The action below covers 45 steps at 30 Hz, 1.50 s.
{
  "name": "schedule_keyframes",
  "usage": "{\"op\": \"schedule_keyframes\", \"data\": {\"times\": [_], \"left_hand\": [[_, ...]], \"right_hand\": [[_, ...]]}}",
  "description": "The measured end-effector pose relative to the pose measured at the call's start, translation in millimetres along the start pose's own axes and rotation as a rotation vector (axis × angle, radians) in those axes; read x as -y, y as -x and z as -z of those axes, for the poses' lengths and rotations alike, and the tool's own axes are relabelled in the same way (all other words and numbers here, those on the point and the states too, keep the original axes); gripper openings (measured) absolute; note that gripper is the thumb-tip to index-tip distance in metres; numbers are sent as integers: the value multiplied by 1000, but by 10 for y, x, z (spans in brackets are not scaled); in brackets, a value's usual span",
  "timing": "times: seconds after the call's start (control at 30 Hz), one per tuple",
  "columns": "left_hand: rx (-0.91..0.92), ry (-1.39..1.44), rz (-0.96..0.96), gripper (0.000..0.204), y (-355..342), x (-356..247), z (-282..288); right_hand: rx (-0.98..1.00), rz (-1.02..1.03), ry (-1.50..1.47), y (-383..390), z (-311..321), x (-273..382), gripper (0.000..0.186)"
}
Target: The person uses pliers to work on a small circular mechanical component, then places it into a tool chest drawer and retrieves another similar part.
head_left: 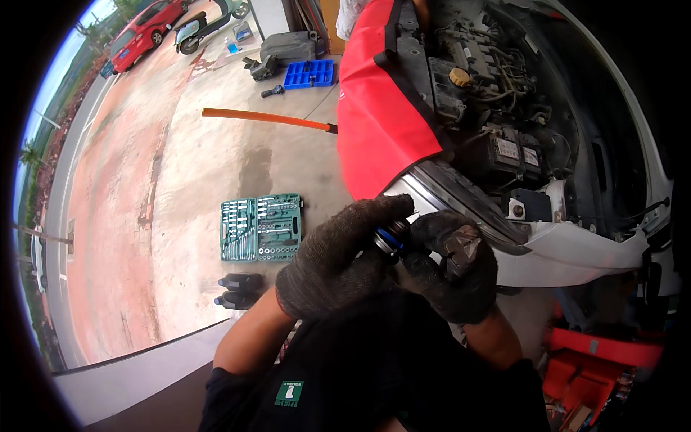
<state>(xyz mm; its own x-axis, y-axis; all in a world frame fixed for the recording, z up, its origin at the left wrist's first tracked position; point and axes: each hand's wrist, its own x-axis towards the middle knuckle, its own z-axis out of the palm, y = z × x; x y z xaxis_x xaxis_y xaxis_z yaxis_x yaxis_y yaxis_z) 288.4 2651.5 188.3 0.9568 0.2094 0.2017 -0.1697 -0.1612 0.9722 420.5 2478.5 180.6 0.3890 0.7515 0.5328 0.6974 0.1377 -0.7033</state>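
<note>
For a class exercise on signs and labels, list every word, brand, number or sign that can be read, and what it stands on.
Green-and-white patch on the dark clothing: it bears lettering and a figure, which I won't copy out.
White labels on the black car battery: print too small to read.
Plate on the red car: too small to read.

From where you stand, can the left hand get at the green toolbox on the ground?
Probably not without bending or stepping: the left hand holds a small blue-banded part, well above the ground where the green toolbox lies. Nothing seems to block the way, though, and the lid is open.
</note>
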Motion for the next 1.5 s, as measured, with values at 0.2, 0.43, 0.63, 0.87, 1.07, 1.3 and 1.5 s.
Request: {"op": "schedule_keyframes", "data": {"times": [0.2,0.43,0.63,0.87,1.07,1.3,1.5], "left_hand": [[-84,175,140,62,-88,-41,-134],[-74,598,365,65,-193,-94,-232],[-127,410,352,64,-327,3,-276],[-30,469,423,62,-359,59,-237],[62,341,275,63,-421,156,-157],[109,222,240,75,-453,253,-129],[129,286,284,78,-439,316,-225]], "right_hand": [[-143,-144,-16,-61,-58,0,28],[-244,-255,7,86,71,-359,22],[-140,-104,-219,69,95,-278,23],[-98,-171,-118,89,153,-382,27],[-194,-426,-82,106,52,-395,32],[-96,-268,143,20,76,-464,38],[-117,-459,-186,-96,86,-463,28]]}}
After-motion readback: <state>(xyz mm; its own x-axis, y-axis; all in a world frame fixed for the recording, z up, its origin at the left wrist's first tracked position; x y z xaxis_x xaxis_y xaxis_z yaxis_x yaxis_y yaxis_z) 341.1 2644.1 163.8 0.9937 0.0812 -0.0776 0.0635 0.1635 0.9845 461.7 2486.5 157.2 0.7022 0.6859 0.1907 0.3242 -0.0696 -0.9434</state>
